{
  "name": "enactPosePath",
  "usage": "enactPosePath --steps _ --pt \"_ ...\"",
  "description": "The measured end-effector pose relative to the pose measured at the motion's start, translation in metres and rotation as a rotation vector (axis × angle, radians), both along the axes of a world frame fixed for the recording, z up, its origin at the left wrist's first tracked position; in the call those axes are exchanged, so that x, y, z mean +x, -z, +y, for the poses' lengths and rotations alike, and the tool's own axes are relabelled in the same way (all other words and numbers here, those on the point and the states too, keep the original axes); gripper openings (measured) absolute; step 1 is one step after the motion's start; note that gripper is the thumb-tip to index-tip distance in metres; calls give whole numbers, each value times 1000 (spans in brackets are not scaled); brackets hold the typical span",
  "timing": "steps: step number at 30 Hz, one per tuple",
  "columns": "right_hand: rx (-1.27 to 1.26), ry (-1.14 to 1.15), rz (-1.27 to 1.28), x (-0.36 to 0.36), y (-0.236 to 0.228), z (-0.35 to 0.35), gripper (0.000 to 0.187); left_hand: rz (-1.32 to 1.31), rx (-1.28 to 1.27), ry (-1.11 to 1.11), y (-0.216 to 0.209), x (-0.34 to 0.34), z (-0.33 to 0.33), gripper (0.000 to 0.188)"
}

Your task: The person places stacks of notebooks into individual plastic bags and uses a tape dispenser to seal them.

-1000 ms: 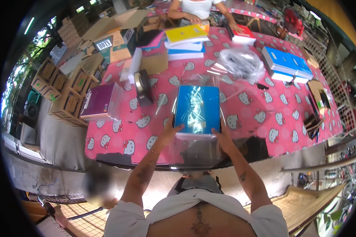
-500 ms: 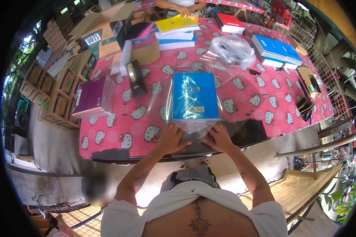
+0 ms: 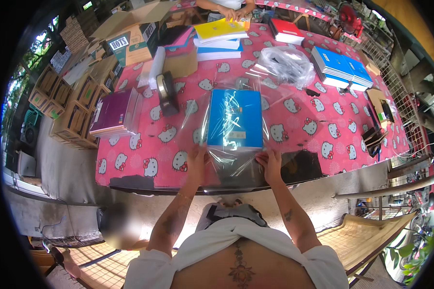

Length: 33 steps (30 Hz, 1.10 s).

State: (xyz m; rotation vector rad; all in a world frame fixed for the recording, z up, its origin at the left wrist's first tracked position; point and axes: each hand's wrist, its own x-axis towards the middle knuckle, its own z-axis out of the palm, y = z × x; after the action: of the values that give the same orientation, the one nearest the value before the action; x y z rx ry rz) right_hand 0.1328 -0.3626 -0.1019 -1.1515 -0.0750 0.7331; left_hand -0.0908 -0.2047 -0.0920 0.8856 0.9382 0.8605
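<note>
A stack of blue notebooks (image 3: pixel 236 118) lies in front of me on a sheet of clear plastic wrap (image 3: pixel 231 166). The wrap covers its top with shiny creases and spreads past its sides. At the stack's near left corner, my left hand (image 3: pixel 196 163) is closed on the edge of the wrap, fingers partly hidden. My right hand (image 3: pixel 271 163) pinches the wrap near the stack's near right corner. Between both hands the loose near part of the wrap lies flat toward the table edge. A tape dispenser (image 3: pixel 167 94) stands left of the stack.
Purple notebooks (image 3: pixel 113 113) sit at the left. Yellow notebooks (image 3: pixel 219 30), red notebooks (image 3: pixel 285 30) and more blue notebooks (image 3: pixel 340 65) line the far side, near a crumpled plastic bundle (image 3: pixel 287 63). Cartons (image 3: pixel 130 41) stand beyond the pink table (image 3: pixel 173 166). Another person's hands (image 3: pixel 234 13) work opposite.
My hands have moved apart and slightly up along the stack's near corners. The near flap of wrap, earlier folded into a point, is now spread wide between them.
</note>
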Motion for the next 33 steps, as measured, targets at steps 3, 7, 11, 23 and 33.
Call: enactPosePath --steps 3,7,11,23,33 --pt "-91 -179 28 -4 -22 4 43 -34 -106 54 2 7 3 67" --pt "-106 -269 -215 13 -14 2 55 -122 -99 103 -2 15 -1 78" --pt "-366 -276 -583 4 -31 -2 46 -49 -11 43 2 9 -8 68" --pt "-416 -447 -2085 -8 -13 -7 46 912 1694 421 -3 15 -17 37" --pt "-431 -347 -1874 -10 -1 0 32 1069 1605 417 -38 28 -44 52"
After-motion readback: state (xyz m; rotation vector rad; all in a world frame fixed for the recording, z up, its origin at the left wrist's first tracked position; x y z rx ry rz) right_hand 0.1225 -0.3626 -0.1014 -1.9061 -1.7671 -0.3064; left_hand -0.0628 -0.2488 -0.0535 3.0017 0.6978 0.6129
